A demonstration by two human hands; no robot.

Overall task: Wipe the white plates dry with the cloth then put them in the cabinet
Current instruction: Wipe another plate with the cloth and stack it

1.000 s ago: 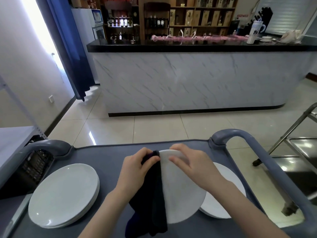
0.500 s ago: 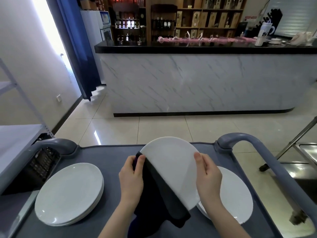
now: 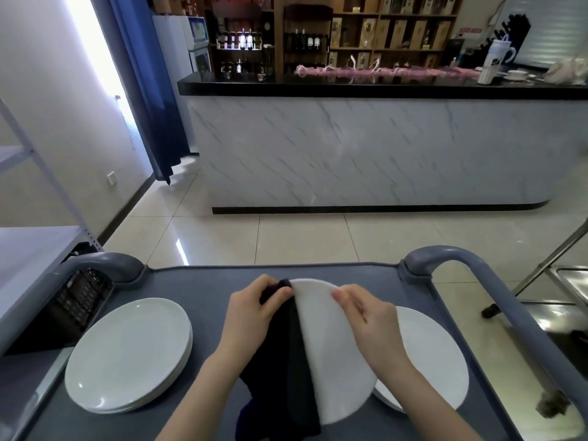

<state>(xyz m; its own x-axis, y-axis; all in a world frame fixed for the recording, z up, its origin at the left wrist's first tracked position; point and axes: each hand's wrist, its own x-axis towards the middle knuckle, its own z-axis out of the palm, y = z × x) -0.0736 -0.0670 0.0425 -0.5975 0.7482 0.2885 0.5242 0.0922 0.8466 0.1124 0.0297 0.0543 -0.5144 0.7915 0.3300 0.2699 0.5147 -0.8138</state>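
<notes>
I observe one white plate [image 3: 337, 361] held over the grey cart top [image 3: 197, 288], in front of the person and between the two other plate groups. Its surface is plain, round and matte white, with no pattern that I can make out. It is tilted on edge rather than lying flat, so it reads as a narrow oval; the long axis runs from the far rim by the fingers back toward the person, leaning slightly to the right. A dark cloth [image 3: 286, 370] covers its left side and hangs down below the rim. The left hand [image 3: 251, 316] grips the bunched cloth against the plate's far left rim. The right hand [image 3: 372, 323] pinches the far rim with curled fingers. A stack of white plates [image 3: 127, 354] lies flat on the cart to the left, well apart. A single white plate [image 3: 429, 358] lies flat to the right, partly hidden by the held one.
</notes>
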